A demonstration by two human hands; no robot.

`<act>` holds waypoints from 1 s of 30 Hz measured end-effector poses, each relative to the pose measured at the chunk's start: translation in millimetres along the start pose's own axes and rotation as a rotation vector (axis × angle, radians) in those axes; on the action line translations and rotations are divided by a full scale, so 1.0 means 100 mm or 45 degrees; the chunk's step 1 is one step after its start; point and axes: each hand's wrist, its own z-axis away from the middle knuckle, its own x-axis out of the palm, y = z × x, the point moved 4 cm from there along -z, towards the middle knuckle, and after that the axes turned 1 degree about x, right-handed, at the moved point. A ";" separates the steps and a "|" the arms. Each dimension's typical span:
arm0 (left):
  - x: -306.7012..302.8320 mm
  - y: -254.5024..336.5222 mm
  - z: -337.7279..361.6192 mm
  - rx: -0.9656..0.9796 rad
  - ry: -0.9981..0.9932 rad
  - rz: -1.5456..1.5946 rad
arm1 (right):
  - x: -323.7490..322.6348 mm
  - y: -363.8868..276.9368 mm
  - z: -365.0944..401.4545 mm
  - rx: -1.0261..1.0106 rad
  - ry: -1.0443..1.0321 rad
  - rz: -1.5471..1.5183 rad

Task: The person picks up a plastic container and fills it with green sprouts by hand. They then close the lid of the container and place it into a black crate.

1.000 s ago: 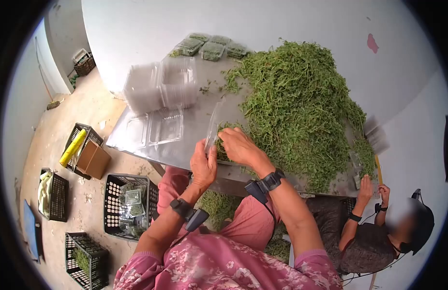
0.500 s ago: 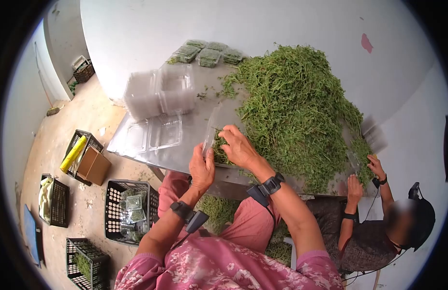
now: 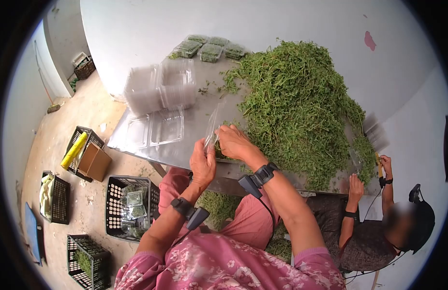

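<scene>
Glare whitens the flat silver metal table left of our hands; bright, diffuse light fills the scene, and fisheye distortion bows its black-rimmed edges.

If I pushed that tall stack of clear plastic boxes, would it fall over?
The tall stack of clear plastic boxes might slide or topple, since it looks high and no strap shows around it. It's probably light for its size, and a bit bendy, because the see-through walls look thin.

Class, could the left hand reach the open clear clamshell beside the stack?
Probably yes: the tabletop between the left hand and the open clamshell looks free, though the hand may first need to release its container.
</scene>
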 end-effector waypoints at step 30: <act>0.00 -0.05 -0.01 0.040 0.012 0.006 | -0.07 -0.13 0.31 -0.186 0.095 -0.189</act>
